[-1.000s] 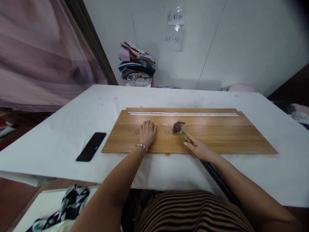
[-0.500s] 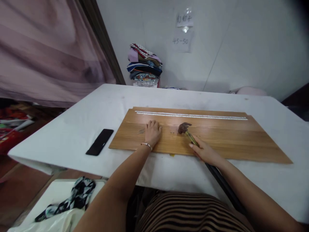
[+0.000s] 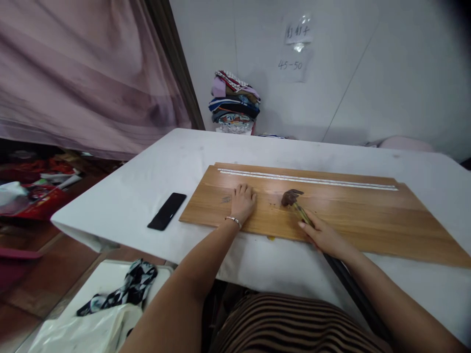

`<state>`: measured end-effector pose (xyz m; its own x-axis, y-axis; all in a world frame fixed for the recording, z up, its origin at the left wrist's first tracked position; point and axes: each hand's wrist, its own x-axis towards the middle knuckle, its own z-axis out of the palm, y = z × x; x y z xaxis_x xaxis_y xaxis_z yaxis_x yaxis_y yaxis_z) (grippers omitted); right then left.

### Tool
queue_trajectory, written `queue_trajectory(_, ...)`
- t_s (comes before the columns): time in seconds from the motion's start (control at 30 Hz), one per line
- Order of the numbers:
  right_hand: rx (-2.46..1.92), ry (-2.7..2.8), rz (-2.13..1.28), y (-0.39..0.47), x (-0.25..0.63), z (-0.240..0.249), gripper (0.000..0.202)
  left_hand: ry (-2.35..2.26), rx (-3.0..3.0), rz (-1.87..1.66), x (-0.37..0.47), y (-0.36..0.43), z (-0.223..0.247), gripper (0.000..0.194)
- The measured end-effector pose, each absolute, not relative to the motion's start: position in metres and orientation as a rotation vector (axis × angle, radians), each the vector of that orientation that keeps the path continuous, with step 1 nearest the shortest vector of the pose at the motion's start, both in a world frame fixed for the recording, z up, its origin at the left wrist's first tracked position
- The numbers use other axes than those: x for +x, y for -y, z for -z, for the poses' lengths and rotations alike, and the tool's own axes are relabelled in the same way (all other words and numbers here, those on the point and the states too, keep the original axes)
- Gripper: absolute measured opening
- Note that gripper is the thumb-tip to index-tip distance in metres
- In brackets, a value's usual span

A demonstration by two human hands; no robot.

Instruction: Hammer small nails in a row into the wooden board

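My left hand (image 3: 243,202) lies flat on the wooden board (image 3: 353,211), palm down with fingers forward. Just to its left is a small bunch of nails (image 3: 225,199). My right hand (image 3: 322,234) is wrapped around the handle of a claw hammer (image 3: 297,206). The hammer's rusty head is at or just above the board; whether it touches I cannot tell. Several tiny dark nail heads or marks (image 3: 272,204) show between my left hand and the hammer head. Two white strips with printed markings (image 3: 309,180) run along the board's far side.
The board rests on a table with a white cover (image 3: 147,171). A black phone (image 3: 167,211) lies left of the board. Folded clothes (image 3: 235,104) are stacked behind the table, by a wall with paper notes (image 3: 292,65). A white stool (image 3: 99,282) with patterned cloth stands at lower left.
The camera view has turned slightly left, so everything sits farther right in the picture. Both hands and the hammer stay at nearly the same places on the board.
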<state>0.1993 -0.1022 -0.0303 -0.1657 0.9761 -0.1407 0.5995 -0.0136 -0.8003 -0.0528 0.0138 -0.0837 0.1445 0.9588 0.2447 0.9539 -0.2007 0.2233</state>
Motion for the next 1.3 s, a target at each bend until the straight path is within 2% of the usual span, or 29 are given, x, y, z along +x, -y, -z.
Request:
queue_trajectory(0.33,-1.652,1.797,-1.056,0.1021,0.1994,0.0278,0.064,-1.95,2.366,-0.523,-0.0531,-0.0154,0.0814,0.03)
queue_trajectory(0.87,-1.751,1.683,-1.253,0.1025,0.1967,0.0239,0.068,-1.949,2.381,-0.518,-0.0535,-0.0172,0.0832,0.034)
queue_trajectory(1.3,-1.765,1.709,-1.246,0.1021,0.1952,0.0224,0.067,-1.947,2.381,-0.52,-0.0537,-0.0172,0.0832,0.034)
